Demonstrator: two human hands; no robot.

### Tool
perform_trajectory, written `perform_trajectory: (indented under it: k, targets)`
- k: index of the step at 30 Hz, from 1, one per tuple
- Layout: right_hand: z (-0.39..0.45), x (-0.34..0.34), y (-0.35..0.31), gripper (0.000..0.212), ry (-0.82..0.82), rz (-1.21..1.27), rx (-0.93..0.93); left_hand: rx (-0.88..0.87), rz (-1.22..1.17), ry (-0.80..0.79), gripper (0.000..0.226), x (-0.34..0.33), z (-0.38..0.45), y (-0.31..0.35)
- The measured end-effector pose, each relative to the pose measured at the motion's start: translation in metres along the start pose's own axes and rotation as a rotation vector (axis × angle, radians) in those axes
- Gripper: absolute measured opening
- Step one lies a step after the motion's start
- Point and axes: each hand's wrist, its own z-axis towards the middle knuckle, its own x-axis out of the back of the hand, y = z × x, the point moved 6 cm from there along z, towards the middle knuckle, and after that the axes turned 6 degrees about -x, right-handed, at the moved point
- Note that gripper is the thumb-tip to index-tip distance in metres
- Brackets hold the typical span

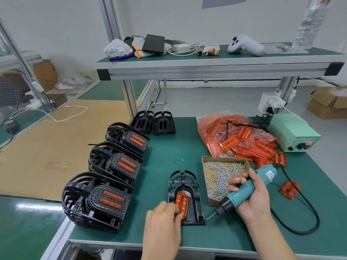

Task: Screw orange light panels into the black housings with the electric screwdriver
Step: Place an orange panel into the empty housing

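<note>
Both hands are ours: our left hand [163, 220] pinches the near end of the orange light panel [181, 203] seated in the black housing [185, 196], and our right hand [249, 194] is wrapped around the electric screwdriver [244, 192], its bit just right of the housing, above the green counter [234, 231]. Left of the housing stand three stacks of finished housings [105, 188]. Right and beyond it lies a bag of orange panels [238, 137], with a pale green power supply [293, 134] further right. Just right of the housing sits a cardboard tray of screws [219, 175], under the tool. Its black cord [304, 209] loops right, across a loose panel [290, 189].
</note>
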Motion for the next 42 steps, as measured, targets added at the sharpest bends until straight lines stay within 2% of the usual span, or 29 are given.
perform_trajectory:
  k: [5,10,15,25,28,33,42]
  targets:
    - [0.001,-0.001,0.000,0.019,-0.007,0.001,-0.002,-0.023,-0.039,0.072,0.022,-0.001,-0.001,0.000]
    - [0.000,0.000,0.001,0.019,-0.003,0.002,-0.008,0.051,-0.113,0.142,0.025,-0.008,-0.002,0.004]
    - [0.000,0.000,0.000,0.019,-0.010,0.002,-0.006,0.030,-0.108,0.146,0.022,-0.015,-0.002,0.008]
    - [0.000,-0.002,0.001,0.019,-0.004,0.004,-0.014,-0.044,-0.004,0.127,0.030,-0.013,-0.002,0.002]
    - [0.000,-0.002,0.001,0.018,0.000,0.006,-0.013,-0.146,0.060,0.058,0.037,-0.013,0.004,0.002]
    - [-0.001,-0.003,0.001,0.019,-0.002,0.003,-0.016,-0.209,0.129,-0.190,0.026,-0.025,0.019,-0.008]
    - [0.000,-0.003,0.000,0.018,0.005,0.005,-0.009,-0.221,0.053,-0.232,0.031,-0.027,0.023,-0.014]
